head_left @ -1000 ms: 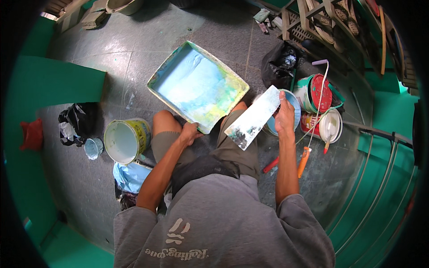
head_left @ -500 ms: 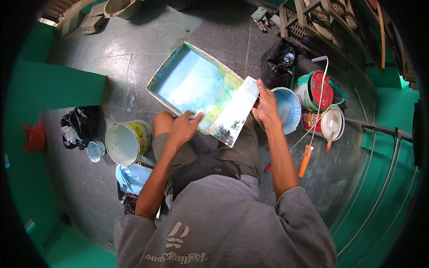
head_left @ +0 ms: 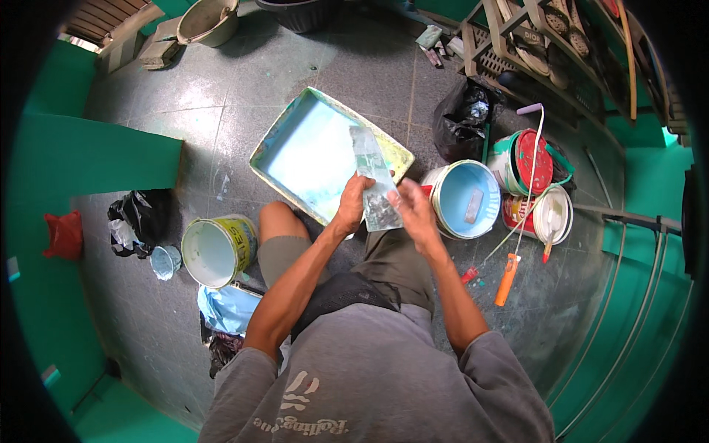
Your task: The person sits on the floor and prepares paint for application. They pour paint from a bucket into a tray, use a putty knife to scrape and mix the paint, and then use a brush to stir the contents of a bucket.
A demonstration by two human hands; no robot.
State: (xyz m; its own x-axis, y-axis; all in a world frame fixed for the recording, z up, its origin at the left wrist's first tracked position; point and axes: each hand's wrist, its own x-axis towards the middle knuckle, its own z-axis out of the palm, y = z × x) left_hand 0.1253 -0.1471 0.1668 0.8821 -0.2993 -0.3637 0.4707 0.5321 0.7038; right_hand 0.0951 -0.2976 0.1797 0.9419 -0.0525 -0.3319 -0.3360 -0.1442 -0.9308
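While the person sits bent over the work, the left hand (head_left: 353,201) grips a long, flat, paint-smeared plate (head_left: 379,173) by its left edge, fingers closed on it. Right hand (head_left: 416,214): motion-blurred, at the plate's lower right edge; from my position I cannot tell whether its fingers grip the plate, touch it or stand just clear.

Plate location: in front of the person, tilted, its upper end overlapping the tray (head_left: 396,150) in my line of sight, its lower end above the lap. Dark patches show near that lower end. Tray: rectangular, pale blue paint inside, yellow-green stains toward the right side.

Surroundings, right: white bucket (head_left: 443,203) with a light blue interior and a greyish block inside; beyond it a red-lidded bucket (head_left: 533,160) and a roller frame with an orange handle (head_left: 507,280). Left: yellow-labelled bucket (head_left: 205,251), small pale blue cup (head_left: 165,263) just beside it, black plastic bag (head_left: 148,214) behind the cup
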